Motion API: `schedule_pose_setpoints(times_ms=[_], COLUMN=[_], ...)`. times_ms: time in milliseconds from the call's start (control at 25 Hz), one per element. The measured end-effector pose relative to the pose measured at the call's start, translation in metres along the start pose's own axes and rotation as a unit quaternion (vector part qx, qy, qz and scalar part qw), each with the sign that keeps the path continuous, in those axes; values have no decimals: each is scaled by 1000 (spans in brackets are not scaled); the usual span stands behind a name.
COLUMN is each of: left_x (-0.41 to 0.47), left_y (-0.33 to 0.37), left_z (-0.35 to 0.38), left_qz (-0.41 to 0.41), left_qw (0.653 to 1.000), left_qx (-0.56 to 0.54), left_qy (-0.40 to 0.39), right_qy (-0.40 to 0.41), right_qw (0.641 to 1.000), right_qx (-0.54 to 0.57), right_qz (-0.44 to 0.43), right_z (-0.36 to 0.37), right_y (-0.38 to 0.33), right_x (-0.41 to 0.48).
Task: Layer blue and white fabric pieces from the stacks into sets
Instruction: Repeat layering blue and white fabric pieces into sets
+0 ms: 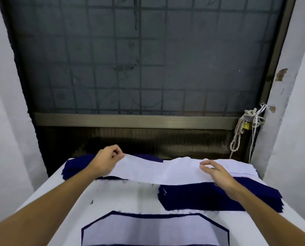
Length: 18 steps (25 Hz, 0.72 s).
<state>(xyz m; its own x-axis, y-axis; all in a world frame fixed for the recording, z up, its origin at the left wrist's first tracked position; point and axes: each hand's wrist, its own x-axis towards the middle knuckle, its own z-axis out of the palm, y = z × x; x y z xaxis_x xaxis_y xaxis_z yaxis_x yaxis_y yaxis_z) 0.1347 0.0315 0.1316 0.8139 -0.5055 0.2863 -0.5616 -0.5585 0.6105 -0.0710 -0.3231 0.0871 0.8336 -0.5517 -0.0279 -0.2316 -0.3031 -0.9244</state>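
– So, what could go wrong from here?
– Mostly the white piece [158,170] itself. Only the left hand [109,161] has it, with thumb and fingers pinched on its corner at about eleven o'clock on the table [116,196]. It looks thin and limp, so I'd guess a quick pull could fold it. A pull could also drag a second sheet off the white pile [240,168].
– And the right hand [219,174]?
– Its fingers are spread and relaxed, gripping nothing, at about one o'clock over the piece's other end. I cannot tell whether the fingertips touch the cloth. If that end goes unsupported, the piece could land crooked.
– Where does the piece lie relative to the hands?
– It stretches from one hand to the other along twelve o'clock. Its left end is over the far blue pile [75,168] at ten o'clock, and its right end is on the white pile at two. Its near edge overlaps the far edge of the near blue pile [197,196] at three o'clock.
– Anything else at risk?
– The finished set [155,229] at six o'clock, white on blue. A forearm sweeping back could nudge its layers out of line.
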Motion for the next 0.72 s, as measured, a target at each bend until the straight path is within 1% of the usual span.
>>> schedule_pose_setpoints(times_ms=[120,200,280,360,440,600,720], left_x=[-28,-47,-67,-88,-107,-131,-143], left_y=[-17,-29,-40,-51,-64,-78,-83], left_z=[1,8,19,32,43,60,71], left_qz=[-34,-45,-71,-106,-127,-150,-148], left_qw=[999,999,996,991,988,987,986], left_qx=[2,3,-26,-70,-68,-4,62], left_qy=[7,29,45,49,58,51,35], right_qy=[53,69,89,92,85,93,112], right_qw=[997,993,990,991,993,993,988], right_qx=[47,82,93,68,52,7,-57], right_qz=[-30,-48,-59,-66,-68,-75,-85], right_z=[13,21,28,35,38,39,42], right_y=[6,16,28,45,63,96,111], right_x=[-20,-35,-53,-72,-89,-107,-115])
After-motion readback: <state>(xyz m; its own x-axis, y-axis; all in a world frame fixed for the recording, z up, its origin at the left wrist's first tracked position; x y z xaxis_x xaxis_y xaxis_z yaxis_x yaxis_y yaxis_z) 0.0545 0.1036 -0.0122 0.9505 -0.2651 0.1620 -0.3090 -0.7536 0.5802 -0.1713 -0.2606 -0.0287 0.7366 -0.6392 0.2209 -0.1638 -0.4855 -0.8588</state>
